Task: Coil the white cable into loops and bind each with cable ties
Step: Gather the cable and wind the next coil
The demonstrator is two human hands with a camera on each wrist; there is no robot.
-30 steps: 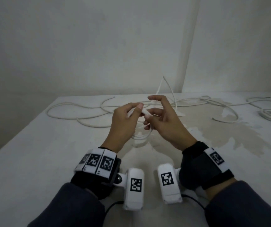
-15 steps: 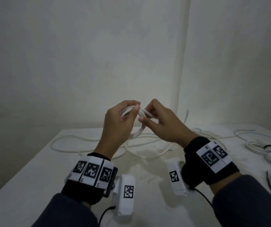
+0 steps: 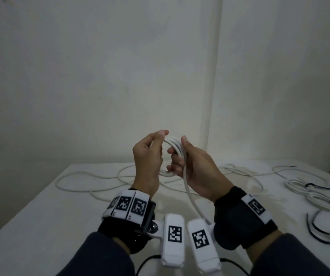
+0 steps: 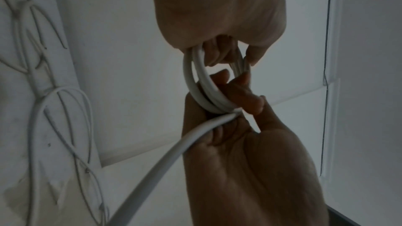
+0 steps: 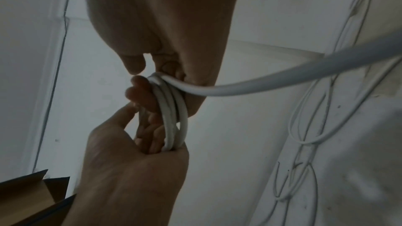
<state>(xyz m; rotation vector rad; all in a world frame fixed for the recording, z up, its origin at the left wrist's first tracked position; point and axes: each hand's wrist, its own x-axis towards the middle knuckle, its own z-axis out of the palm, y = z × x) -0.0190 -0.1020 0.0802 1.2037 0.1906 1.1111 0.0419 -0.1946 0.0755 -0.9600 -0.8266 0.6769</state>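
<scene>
Two hands are up in the air above a white table (image 3: 40,212), and they hold a small coil (image 3: 175,145) made from the white cable (image 3: 190,193). The left hand (image 3: 147,156) is at about 9 o'clock from the coil. Its fingers and thumb are curled around the top of the coil and grip it. The right hand (image 3: 195,170) is at about 3 o'clock from the coil. Its fingers go through the middle of the rings and its thumb presses on top, so it grips the coil too. In the left wrist view the coil (image 4: 202,82) shows a few rings of cable lying side by side, pinched between the left hand (image 4: 219,11) above and the right hand (image 4: 245,152) below. In the right wrist view the same rings (image 5: 173,118) sit around the right hand's fingers (image 5: 139,92), and the left hand (image 5: 130,169) holds them from below. One loose piece of the cable hangs down from the coil toward 6 o'clock, past the right wrist. The rest of the cable lies in wide messy curves on the table behind the hands, at about 12 o'clock. Far off at 3 o'clock on the table lie white cable bundles (image 3: 307,191) with black cable ties (image 3: 319,188) on them, and one more black tie (image 3: 319,234) lies alone nearer the person.
</scene>
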